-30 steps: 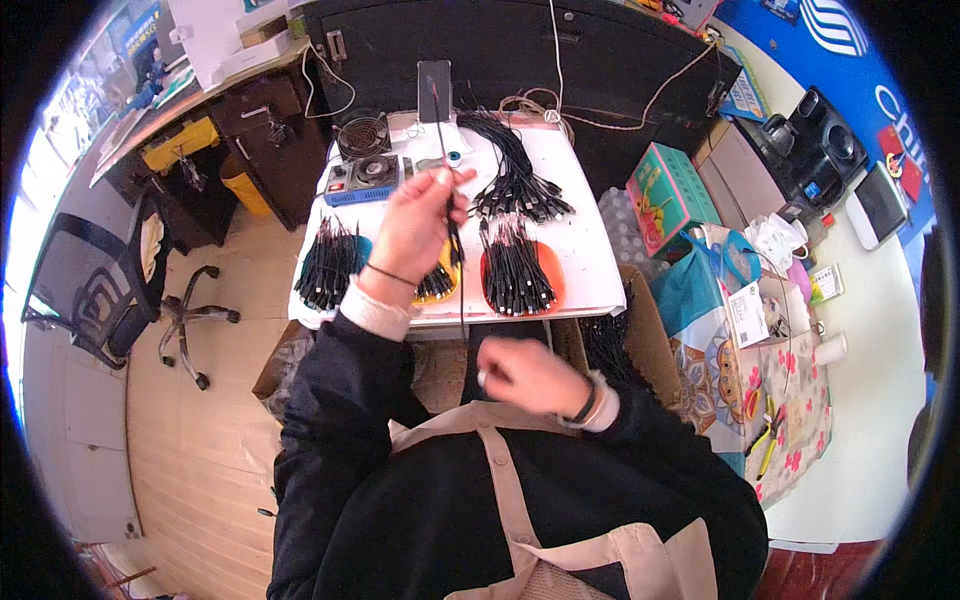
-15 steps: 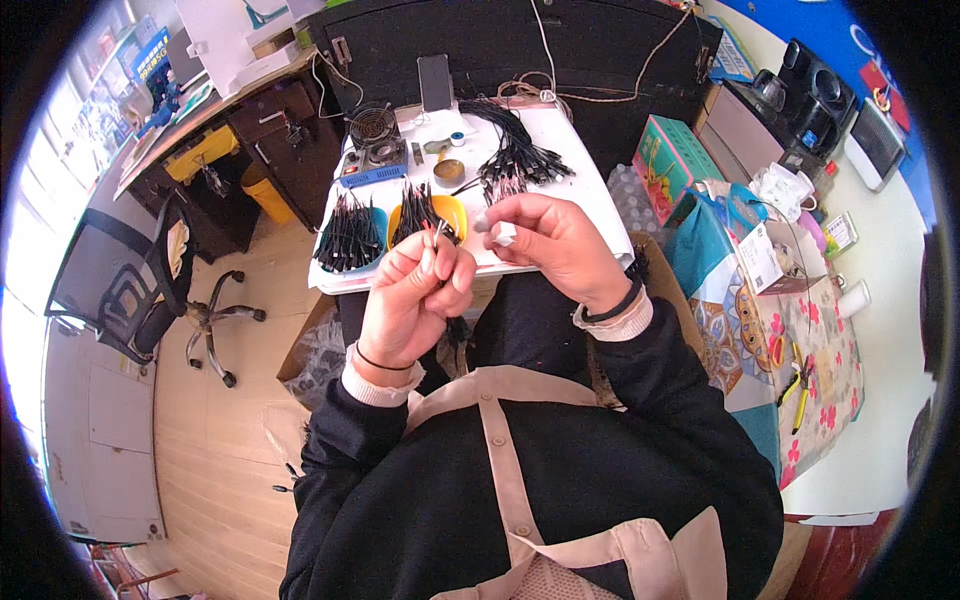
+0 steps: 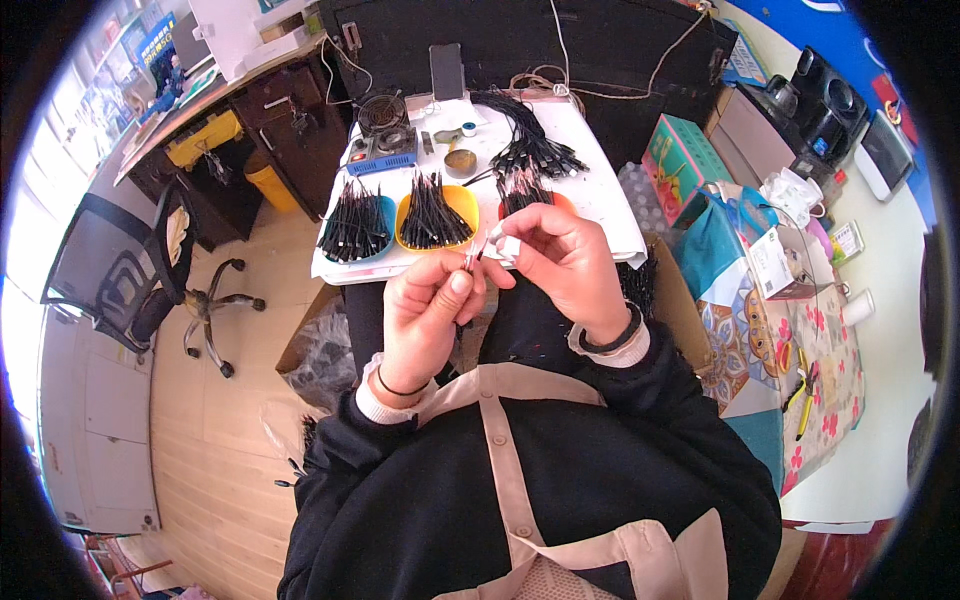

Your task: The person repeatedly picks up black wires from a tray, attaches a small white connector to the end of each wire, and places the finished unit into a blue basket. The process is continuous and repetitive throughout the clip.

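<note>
Cable [image 3: 470, 262], thin, held above the lap just off the near edge of the white table [image 3: 605, 190]. Visible part: a short dark end with fine pale and reddish strands, pointing up and slightly right; the rest is hidden by fingers.

Left hand [image 3: 425, 310]: thumb and forefinger pinched narrow on the cable, other fingers curled. Right hand [image 3: 570, 262]: thumb and forefinger nearly together beside the strands, white coverings [image 3: 509, 246] on their tips; cannot tell whether they grip a strand.

Obstruction: right hand blocks the near part of the orange-red bowl [image 3: 564, 204], in which black leads stand with pinkish ends up. Just left of it, yellow bowl [image 3: 468, 207], in plain view, leads fanned upright. Next to that, blue bowl [image 3: 390, 212], densely filled, leads leaning in several directions.

Behind the bowls: small round tin [image 3: 460, 163] with a brownish interior; small spool [image 3: 469, 129] beyond it; blue-fronted device [image 3: 385, 160] at left with a round fan [image 3: 383, 114] behind it; long black cable bundle [image 3: 540, 150] trailing from the far edge toward the orange-red bowl. Dark phone [image 3: 447, 72] stands upright at the back.

Outward right: open carton [image 3: 682, 325] beside the table, green-and-pink box [image 3: 690, 165], yellow-handled pliers [image 3: 804, 412] on a floral cloth [image 3: 830, 385]. Outward left: black office chair [image 3: 110, 265].
</note>
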### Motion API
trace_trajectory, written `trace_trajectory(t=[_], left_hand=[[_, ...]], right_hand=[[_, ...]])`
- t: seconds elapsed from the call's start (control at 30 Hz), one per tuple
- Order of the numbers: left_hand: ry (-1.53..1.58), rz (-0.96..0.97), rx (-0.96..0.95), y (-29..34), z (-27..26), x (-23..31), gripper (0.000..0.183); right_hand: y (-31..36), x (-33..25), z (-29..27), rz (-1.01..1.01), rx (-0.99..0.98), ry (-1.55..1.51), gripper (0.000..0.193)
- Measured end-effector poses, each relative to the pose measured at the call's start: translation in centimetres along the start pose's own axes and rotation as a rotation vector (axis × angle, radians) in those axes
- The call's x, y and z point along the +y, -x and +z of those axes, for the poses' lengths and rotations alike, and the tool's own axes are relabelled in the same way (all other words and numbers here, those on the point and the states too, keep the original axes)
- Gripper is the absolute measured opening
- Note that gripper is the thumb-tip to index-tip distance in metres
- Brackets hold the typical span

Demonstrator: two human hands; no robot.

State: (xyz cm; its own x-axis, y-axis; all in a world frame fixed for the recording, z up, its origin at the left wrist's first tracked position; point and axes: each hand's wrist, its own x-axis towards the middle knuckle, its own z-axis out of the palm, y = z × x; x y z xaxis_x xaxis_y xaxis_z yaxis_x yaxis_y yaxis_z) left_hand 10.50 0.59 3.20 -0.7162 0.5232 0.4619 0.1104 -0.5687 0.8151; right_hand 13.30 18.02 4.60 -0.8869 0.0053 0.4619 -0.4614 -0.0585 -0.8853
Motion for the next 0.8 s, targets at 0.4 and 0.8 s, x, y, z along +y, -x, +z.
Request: trace_trajectory(t=[0.4,0.8], left_hand=[[0.239,-0.060,-0.051,0.4,-1.4,-1.2,0.015],[0.265,-0.084,-0.043,0.5,-2.0,-1.7,0.016]], right_hand=[[-0.9,0.6,-0.5,0.244,-0.216,-0.530,0.013],[0.3,1.5,1.0,0.222,-0.107,-0.420,0.012]])
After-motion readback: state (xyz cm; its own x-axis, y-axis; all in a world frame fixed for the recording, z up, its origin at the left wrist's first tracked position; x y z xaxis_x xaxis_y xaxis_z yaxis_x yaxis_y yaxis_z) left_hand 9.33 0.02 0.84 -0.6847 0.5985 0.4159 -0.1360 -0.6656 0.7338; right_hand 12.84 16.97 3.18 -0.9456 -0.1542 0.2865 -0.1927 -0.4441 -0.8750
